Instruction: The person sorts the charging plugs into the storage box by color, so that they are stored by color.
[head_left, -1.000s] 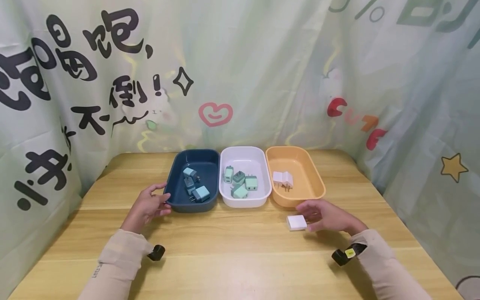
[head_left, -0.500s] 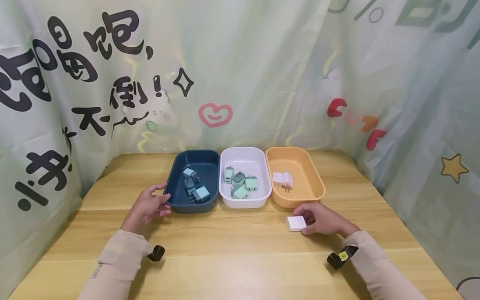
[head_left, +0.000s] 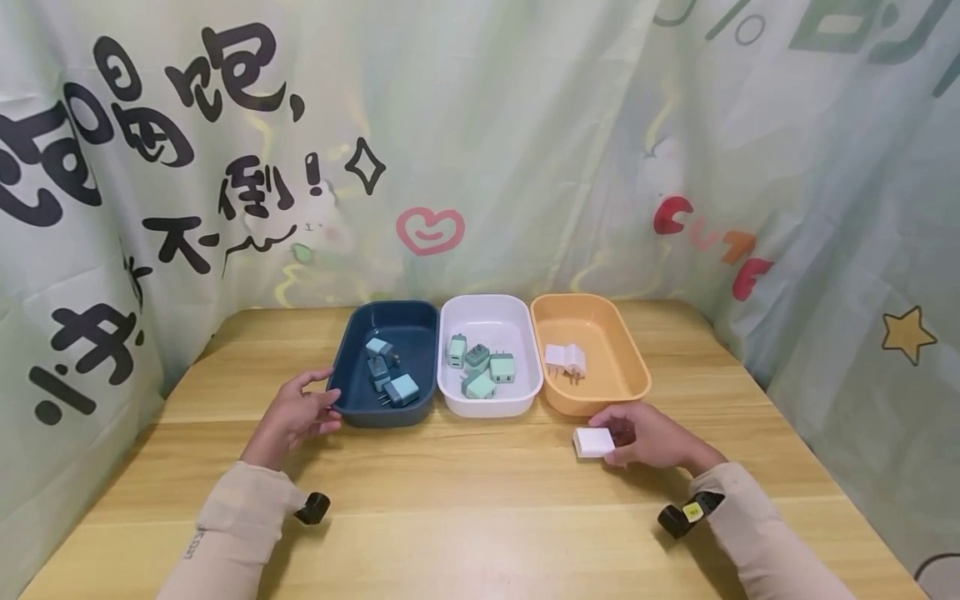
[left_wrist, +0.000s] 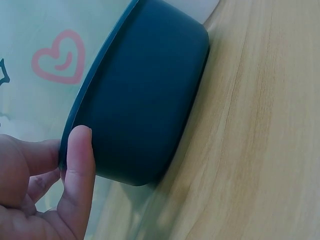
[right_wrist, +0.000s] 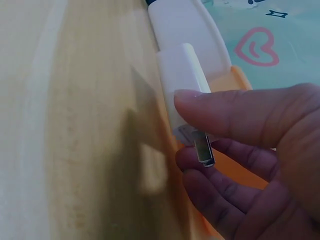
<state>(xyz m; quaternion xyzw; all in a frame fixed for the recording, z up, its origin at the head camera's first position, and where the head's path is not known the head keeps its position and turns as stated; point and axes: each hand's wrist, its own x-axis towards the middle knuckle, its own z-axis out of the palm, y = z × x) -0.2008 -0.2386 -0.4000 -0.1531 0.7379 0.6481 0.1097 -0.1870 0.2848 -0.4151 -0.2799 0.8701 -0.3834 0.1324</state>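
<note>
My right hand (head_left: 648, 437) pinches a white charger plug (head_left: 594, 442) just in front of the yellow tray (head_left: 611, 379). The right wrist view shows the thumb flat on the charger plug (right_wrist: 182, 75), its metal prongs (right_wrist: 203, 149) pointing back toward the palm. My left hand (head_left: 296, 408) grips the near left rim of the dark blue tray (head_left: 390, 321), which holds several blue chargers (head_left: 401, 388). In the left wrist view, the thumb (left_wrist: 80, 155) lies against the outer wall of the blue tray (left_wrist: 140, 95), with the other fingers at the rim.
Between the blue and yellow trays stands a white tray (head_left: 491, 312) with several green chargers (head_left: 502, 367). White chargers (head_left: 566, 359) lie at the yellow tray's left side. All three trays rest side by side on the wooden table (head_left: 450, 517), before a printed curtain (head_left: 510, 150).
My right hand has moved slightly left and closed on the white charger plug, which now sits marginally higher in the head view. The left hand and the trays stay in place.
</note>
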